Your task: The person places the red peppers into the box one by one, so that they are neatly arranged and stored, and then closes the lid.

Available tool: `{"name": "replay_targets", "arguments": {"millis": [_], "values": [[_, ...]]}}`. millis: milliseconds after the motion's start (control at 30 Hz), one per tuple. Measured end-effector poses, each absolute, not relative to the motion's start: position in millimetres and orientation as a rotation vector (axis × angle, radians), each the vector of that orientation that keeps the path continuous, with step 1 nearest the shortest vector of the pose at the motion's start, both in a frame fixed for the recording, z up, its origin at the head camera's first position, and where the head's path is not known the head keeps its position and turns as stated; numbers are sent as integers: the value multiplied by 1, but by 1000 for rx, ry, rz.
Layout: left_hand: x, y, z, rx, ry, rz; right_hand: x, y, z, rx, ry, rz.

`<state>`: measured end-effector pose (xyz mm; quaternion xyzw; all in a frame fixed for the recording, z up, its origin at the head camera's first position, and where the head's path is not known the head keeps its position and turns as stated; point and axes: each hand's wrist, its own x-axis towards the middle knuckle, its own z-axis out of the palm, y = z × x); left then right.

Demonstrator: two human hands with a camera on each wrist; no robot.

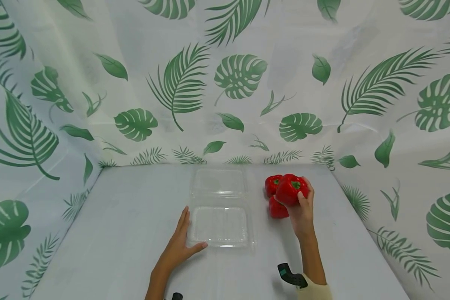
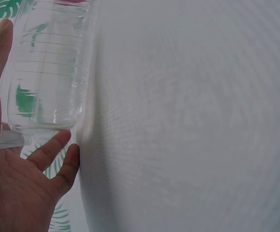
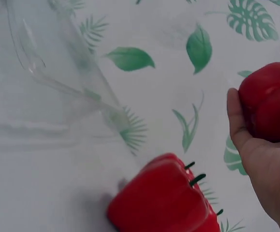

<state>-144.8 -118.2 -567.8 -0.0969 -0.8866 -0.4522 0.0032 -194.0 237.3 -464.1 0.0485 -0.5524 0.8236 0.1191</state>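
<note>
My right hand [image 1: 303,210] grips a red bell pepper [image 1: 288,189] above the table, fingers round its far right side and thumb at the front. Two more red bell peppers lie beneath and left of it: one behind [image 1: 271,183], one in front [image 1: 277,209]. A clear plastic clamshell container [image 1: 219,246] lies unfolded at the table's middle, its lid [image 1: 217,170] spread flat toward the back. At the container's left front corner is my left hand [image 1: 178,248], fingers straight along the side and thumb by the front edge. In the left wrist view these fingers [image 2: 50,150] touch the container's rim.
A white-covered table [image 1: 127,225] bears everything. White sheeting [image 1: 195,137] printed with green leaves rises at the back and on both sides. A dark wrist-worn device [image 1: 292,277] sits by the right sleeve [image 1: 315,291].
</note>
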Motion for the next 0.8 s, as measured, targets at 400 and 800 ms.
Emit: {"name": "replay_targets", "arguments": {"millis": [400,800], "values": [[-145,-117,-567,-313,-2766,-1426,-197,202,-475,40,-2228,2068],[-145,-115,-567,-267,-2785,-1444,-200,157,-496,282,-2587,1670]]}}
